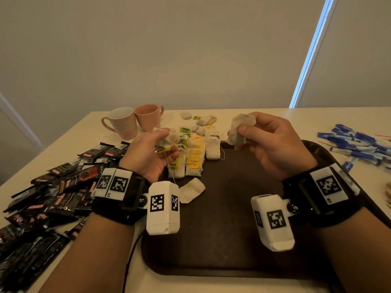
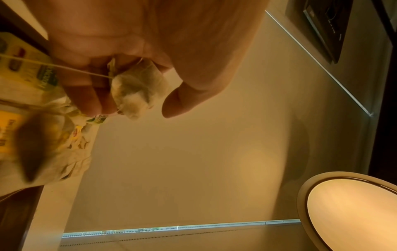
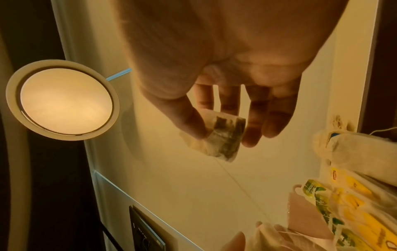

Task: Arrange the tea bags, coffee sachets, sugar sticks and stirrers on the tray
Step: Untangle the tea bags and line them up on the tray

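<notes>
Hands hover above the dark tray [image 1: 232,240]: the left hand [image 1: 148,153] curls around a crumpled tea bag [image 1: 167,137] and its tag, the right hand [image 1: 273,144] pinches another tea bag [image 1: 240,129]. Sorted tea bags [image 1: 194,157] sit at the tray's 11 o'clock; coffee sachets [image 1: 48,199] lie on the bench [image 1: 317,117] at 9, sugar sticks [image 1: 357,142] at 2.

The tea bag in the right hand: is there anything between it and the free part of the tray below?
Nothing visible. The right hand pinches the tea bag above the tray, whose dark surface under it is bare. The rows of tea bags lie further left, and one loose tea bag lies near the left wrist.
</notes>
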A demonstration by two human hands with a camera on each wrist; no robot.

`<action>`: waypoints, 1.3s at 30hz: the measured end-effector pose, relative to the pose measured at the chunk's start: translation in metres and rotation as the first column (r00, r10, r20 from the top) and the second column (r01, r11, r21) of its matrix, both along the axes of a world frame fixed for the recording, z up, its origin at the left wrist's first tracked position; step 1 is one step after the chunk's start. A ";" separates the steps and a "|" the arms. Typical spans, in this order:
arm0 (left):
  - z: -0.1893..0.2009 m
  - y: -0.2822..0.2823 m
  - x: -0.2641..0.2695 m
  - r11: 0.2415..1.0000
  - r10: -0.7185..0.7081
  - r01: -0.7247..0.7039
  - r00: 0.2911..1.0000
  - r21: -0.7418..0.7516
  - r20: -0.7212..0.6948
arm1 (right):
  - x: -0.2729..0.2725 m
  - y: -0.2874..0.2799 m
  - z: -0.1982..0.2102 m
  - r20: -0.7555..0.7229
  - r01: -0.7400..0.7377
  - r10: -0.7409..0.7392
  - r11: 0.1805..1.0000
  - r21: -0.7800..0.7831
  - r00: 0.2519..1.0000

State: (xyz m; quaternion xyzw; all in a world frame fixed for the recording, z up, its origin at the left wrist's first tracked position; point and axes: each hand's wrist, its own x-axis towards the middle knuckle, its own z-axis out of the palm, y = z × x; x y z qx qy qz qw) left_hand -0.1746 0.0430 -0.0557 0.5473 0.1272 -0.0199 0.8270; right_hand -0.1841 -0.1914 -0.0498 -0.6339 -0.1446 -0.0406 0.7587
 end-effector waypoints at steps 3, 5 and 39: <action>-0.002 0.000 0.001 1.000 -0.021 0.021 1.000 0.017 -0.002 | 0.002 0.001 -0.004 0.005 0.015 -0.015 0.999 -0.035 1.000; -0.001 -0.001 0.000 0.998 -0.055 0.055 0.998 0.044 0.005 | 0.001 0.001 -0.003 -0.001 0.017 -0.017 0.999 -0.050 1.000; 0.022 -0.046 -0.026 0.728 -0.324 0.100 0.922 0.678 0.212 | -0.001 0.010 -0.015 0.316 0.240 -0.124 0.901 -0.361 0.941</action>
